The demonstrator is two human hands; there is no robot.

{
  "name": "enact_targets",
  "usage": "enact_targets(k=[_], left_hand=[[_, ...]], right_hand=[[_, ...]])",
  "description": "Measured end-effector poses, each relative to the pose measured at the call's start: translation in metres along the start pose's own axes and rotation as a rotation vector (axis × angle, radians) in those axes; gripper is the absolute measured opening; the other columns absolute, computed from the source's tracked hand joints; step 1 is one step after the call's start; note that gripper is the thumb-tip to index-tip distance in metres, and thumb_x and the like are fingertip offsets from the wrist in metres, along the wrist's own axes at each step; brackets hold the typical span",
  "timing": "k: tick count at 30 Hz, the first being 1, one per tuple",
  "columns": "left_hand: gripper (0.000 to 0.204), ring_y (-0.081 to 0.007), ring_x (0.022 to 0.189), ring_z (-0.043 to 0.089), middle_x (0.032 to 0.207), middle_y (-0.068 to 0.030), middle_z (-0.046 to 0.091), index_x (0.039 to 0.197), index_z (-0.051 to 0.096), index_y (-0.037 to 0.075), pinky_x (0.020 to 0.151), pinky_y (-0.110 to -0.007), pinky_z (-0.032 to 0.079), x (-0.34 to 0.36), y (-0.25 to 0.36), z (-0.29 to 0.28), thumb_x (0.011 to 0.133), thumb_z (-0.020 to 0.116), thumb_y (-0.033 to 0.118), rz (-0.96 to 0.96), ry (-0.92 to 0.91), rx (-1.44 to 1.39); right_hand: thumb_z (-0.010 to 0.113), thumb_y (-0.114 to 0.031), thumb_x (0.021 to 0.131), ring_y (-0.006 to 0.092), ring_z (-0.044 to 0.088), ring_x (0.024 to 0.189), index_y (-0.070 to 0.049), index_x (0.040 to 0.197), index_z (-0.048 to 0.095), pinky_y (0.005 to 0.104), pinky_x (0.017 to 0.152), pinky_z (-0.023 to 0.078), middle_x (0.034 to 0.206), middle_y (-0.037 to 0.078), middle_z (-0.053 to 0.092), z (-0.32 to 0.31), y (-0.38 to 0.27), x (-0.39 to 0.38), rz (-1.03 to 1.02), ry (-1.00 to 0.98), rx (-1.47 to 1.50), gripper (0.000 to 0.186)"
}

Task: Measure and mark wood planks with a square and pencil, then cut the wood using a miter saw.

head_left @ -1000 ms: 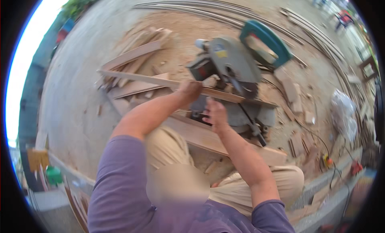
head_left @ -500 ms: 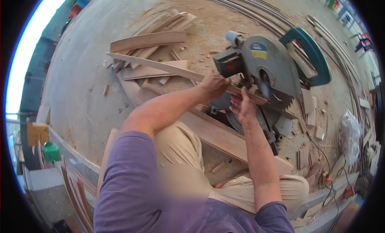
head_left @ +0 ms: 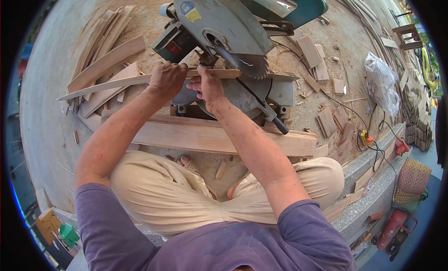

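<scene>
1. Left hand: grip closed over a long thin wooden strip, knuckles up.
2. Right hand: fingers wrapped on the same strip, just right of the left hand, the two nearly touching.
3. Wooden strip: pale, narrow, flat, slightly bowed; lying across the base of the mitre saw, its left end tapering out over the floor, its right end under the blade.
4. Mitre saw: grey metal guard, toothed round blade, teal handle at the far side, round metal base on the floor.
5. Broad plank: light, smooth wood, lying near the knees in front of the saw.
6. Far left: loose pile of offcut boards on dusty concrete floor, sawdust scattered around.
7. Right: crumpled clear plastic bag, short wood blocks, thin cable.
</scene>
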State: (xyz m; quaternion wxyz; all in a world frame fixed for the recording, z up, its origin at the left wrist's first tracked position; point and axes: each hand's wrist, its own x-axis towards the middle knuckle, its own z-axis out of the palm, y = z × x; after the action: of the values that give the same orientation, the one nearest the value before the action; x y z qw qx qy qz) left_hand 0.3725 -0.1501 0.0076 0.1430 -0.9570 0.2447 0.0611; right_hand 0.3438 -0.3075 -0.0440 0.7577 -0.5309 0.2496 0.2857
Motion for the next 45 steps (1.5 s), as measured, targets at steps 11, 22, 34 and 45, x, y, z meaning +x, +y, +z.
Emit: enact_targets(k=[11, 22, 34, 45], left_hand=[[0.019, -0.0347, 0.096, 0.075, 0.096, -0.0183, 0.076, 0.100, 0.069, 0.003, 0.082, -0.044, 0.061, 0.014, 0.037, -0.019, 0.095, 0.062, 0.019, -0.219, -0.086, -0.242], [0.032, -0.0359, 0.099, 0.073, 0.101, -0.0158, 0.075, 0.103, 0.075, 0.012, 0.086, -0.048, 0.059, 0.004, 0.049, -0.013, 0.092, 0.069, 0.041, -0.330, 0.052, -0.470], [0.047, -0.0387, 0.091, 0.074, 0.094, -0.0181, 0.074, 0.102, 0.069, 0.008, 0.078, -0.051, 0.058, 0.003, 0.043, 0.008, 0.094, 0.066, 0.055, -0.243, 0.147, -0.442], [0.048, -0.0388, 0.092, 0.073, 0.095, -0.0180, 0.074, 0.104, 0.069, 0.008, 0.080, -0.052, 0.057, 0.005, 0.045, 0.005, 0.096, 0.065, 0.055, -0.240, 0.130, -0.401]], right_hand=[[0.051, -0.059, 0.102, 0.0281, 0.069, 0.079, 0.002, 0.086, 0.070, 0.0382, 0.080, 0.052, 0.077, 0.015, 0.070, -0.004, 0.013, 0.018, -0.317, 0.056, -0.184, 0.066], [0.080, -0.027, 0.088, 0.0250, 0.071, 0.079, -0.011, 0.093, 0.076, 0.0402, 0.072, 0.058, 0.090, 0.009, 0.075, -0.035, -0.144, -0.168, -1.804, -0.066, -1.077, 0.016], [0.076, -0.028, 0.091, 0.0241, 0.072, 0.077, -0.009, 0.098, 0.074, 0.0387, 0.069, 0.059, 0.091, 0.010, 0.075, -0.079, -0.340, -0.135, -0.953, 0.109, -1.383, 0.020], [0.072, -0.029, 0.095, 0.0232, 0.072, 0.075, -0.007, 0.104, 0.073, 0.0372, 0.067, 0.059, 0.092, 0.011, 0.075, -0.093, -0.352, -0.153, -0.908, 0.102, -1.324, 0.023]])
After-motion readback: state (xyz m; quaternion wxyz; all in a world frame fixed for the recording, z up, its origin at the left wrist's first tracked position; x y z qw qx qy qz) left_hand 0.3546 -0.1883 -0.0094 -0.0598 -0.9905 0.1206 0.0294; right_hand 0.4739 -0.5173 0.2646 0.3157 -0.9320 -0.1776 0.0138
